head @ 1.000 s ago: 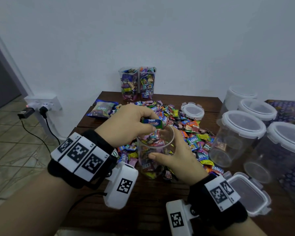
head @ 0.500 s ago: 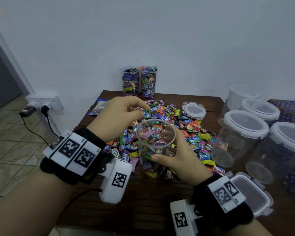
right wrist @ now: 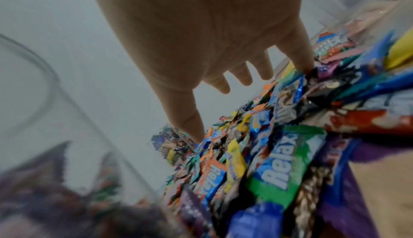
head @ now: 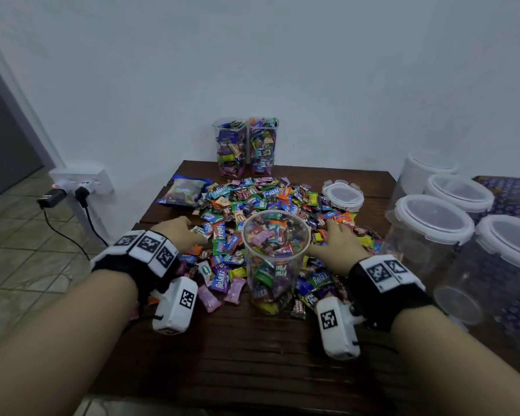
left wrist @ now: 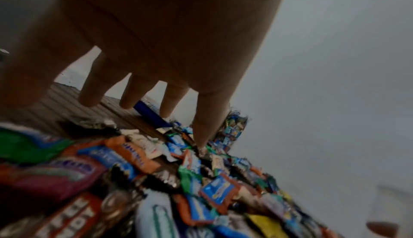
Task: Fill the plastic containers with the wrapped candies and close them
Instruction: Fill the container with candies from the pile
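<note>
Wrapped candies (head: 270,202) lay heaped on bench (head: 252,355), under and between my hands. Left hand (head: 177,232) spread wide, holding nothing, fingertips (left wrist: 201,142) on heap. Right hand (head: 338,244) spread wide too, empty, fingers (right wrist: 192,127) on candies. Open container (head: 275,259) stood between hands, unheld, nearly full. Risk as I judged: scooping inward could knock it over, spill contents; overfilling could stop round lid (head: 342,195), beyond right hand, from closing. Two filled containers (head: 246,147) far beyond hands, at wall. Lidded containers (head: 433,223) right of right hand looked mostly empty.
</note>
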Demonstrator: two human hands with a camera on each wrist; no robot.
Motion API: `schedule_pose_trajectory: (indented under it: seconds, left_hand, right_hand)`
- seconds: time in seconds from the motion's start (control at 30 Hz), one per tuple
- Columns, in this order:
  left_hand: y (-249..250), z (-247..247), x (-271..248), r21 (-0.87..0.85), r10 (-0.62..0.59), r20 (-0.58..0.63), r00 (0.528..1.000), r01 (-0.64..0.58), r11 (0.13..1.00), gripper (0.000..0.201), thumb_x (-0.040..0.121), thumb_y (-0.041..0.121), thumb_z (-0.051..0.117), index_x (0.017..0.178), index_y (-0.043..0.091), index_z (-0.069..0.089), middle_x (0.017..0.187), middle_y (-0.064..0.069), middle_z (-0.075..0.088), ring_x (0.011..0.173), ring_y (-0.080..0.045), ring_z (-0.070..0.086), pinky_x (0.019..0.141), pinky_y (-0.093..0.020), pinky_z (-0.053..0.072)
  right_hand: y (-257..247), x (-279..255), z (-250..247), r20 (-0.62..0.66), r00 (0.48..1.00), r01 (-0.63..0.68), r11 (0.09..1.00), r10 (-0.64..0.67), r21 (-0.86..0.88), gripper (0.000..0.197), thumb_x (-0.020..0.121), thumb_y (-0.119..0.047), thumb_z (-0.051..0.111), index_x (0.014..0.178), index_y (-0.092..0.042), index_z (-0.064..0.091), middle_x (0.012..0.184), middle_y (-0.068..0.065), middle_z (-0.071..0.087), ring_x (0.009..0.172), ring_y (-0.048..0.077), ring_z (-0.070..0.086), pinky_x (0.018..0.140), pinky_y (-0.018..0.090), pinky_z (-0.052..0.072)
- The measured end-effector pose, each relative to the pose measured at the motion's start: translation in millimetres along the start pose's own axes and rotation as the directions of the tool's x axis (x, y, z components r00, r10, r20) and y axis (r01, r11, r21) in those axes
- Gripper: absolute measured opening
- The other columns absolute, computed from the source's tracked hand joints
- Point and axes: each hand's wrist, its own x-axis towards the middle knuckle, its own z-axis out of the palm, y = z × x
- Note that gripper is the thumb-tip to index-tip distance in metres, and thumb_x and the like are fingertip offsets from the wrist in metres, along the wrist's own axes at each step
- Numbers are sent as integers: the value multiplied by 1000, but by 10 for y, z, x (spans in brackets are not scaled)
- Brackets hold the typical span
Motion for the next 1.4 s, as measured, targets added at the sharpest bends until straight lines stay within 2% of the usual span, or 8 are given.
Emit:
schedule_pose_trajectory:
  seconds: [0.23,0.33,0.5,0.57,0.67,0.83,1.3,1.4]
  left_hand:
    - [94,140,213,16,-109,42,993,108,994,90,87,61,51,149,5,17,143,-16,43,123,-30,50,93,-33,44]
    - [162,191,296,-17,-109,94,990,111,994,92,87,64,48,149,4,14,138,-20,47,120,-33,52,94,-36,45]
    - [354,212,307,25,56,163,985,-61,998,98,83,70,45,152,14,3,126,-9,54,92,-24,59,66,-29,44]
    - [445,223,287,38,154,227,962,-166,985,104,78,71,53,152,19,1,144,-10,43,114,-28,55,82,-32,45]
    - [558,242,242,129,254,288,924,-300,945,92,78,61,63,150,22,20,141,-8,47,118,-28,52,99,-38,42]
    - [640,300,236,291,260,241,935,-325,900,12,86,36,64,89,24,59,91,-2,59,84,-20,53,73,-30,45]
    - [618,207,116,269,224,7,975,-217,938,24,95,16,48,78,6,62,70,-7,54,74,-26,52,64,-29,39]
    - [585,142,80,243,236,-31,971,-222,944,23,95,16,48,93,5,69,87,-12,63,80,-26,53,67,-30,39]
  right_hand:
    - [-84,278,-17,19,975,-214,962,220,-170,99,79,-65,59,149,-12,14,149,19,27,131,40,37,100,47,40]
    - [-112,353,-50,97,977,-178,974,192,-137,87,83,-58,60,143,-4,27,139,17,44,117,31,53,84,34,46]
    - [-227,322,-74,256,962,-44,977,97,-207,99,83,-56,61,151,-15,2,142,17,42,110,30,57,83,34,48]
    - [-265,332,-40,333,942,55,959,43,-278,96,79,-53,67,150,-20,11,139,11,48,107,28,58,89,37,50]
    - [-312,320,-1,339,941,163,900,-18,-404,73,79,-45,69,140,-23,37,129,6,57,99,23,60,88,41,53]
    - [-410,207,-46,296,949,253,825,-110,-505,11,95,-22,52,99,-15,60,99,7,63,85,23,55,80,34,50]
    - [-384,204,-57,159,967,250,845,-197,-472,13,94,-11,47,87,-10,59,81,7,56,82,25,56,68,31,44]
    - [-363,199,-122,124,970,242,881,-210,-406,18,93,-12,50,100,-12,67,91,8,64,91,27,61,68,30,42]
